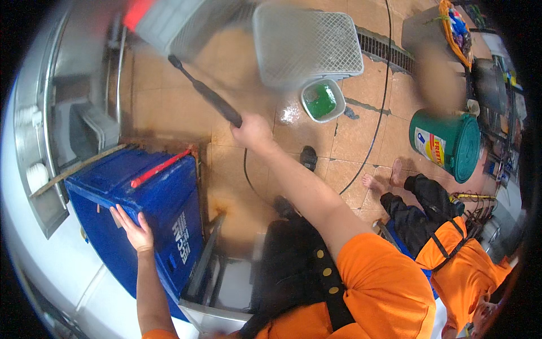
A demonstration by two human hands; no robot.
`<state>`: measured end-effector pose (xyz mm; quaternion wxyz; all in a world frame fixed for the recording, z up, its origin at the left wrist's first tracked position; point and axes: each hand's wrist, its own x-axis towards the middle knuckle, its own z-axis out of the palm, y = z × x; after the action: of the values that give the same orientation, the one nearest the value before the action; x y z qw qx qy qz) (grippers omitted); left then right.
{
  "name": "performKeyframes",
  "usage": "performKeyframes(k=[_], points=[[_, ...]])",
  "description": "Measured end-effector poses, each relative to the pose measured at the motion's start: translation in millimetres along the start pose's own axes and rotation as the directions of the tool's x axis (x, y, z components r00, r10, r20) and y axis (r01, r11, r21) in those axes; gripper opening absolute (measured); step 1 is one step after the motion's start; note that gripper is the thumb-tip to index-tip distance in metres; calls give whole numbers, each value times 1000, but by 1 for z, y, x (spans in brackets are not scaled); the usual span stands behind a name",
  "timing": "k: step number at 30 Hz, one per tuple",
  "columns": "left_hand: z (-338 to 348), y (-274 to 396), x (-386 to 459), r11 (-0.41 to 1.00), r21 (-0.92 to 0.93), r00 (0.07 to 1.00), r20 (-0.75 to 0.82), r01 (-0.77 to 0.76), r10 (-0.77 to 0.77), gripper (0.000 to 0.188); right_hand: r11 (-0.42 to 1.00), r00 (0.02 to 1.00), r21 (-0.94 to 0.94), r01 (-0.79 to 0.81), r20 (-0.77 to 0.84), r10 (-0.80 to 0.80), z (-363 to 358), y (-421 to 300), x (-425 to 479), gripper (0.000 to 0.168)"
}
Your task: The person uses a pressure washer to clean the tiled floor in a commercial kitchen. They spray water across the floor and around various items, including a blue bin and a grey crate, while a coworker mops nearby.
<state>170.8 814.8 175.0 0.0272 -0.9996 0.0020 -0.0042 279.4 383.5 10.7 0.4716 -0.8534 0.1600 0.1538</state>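
My right hand point(254, 132) grips the handle of a black spray lance point(216, 100), which points up and left towards a blurred grey crate point(163, 25) with a red part. My left hand point(136, 231) lies with spread fingers against the edge of a large blue plastic bin point(173, 212) at the lower left. The bin bears white writing and has a red bar point(161, 168) on it. A grey mesh-patterned plastic crate point(334, 42) rests on the tiled floor beyond, partly blurred, beside a white tub point(323, 101) with green liquid.
A black hose point(383, 101) crosses the wet tiles. A floor drain grate point(385, 50) runs at the upper right, above a lidded green barrel point(444, 142). Another person in an orange shirt point(470, 271) is at the lower right. Steel shelving point(55, 216) stands at the left.
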Motion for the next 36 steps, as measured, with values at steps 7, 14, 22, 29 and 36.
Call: performKeyframes(k=[7,14,22,29,36], points=[[-3,5,-1,1000,-28,1000,12,7,-7,73,987,934,157,-26,-349,81,-36,19,15,35],[0,-3,-3,1000,15,1000,7,3,-4,75,993,957,-103,57,-277,-83,-95,22,21,35],[1,-3,-4,1000,-5,1000,-4,6,-6,72,992,989,-114,-56,-142,40,-88,45,26,34],[0,-1,0,999,38,1000,7,-26,26,75,993,992,50,-104,-67,107,-81,32,-4,34],[4,-9,-7,1000,10,1000,-6,-20,20,75,996,993,26,-85,-74,86,-70,28,1,33]])
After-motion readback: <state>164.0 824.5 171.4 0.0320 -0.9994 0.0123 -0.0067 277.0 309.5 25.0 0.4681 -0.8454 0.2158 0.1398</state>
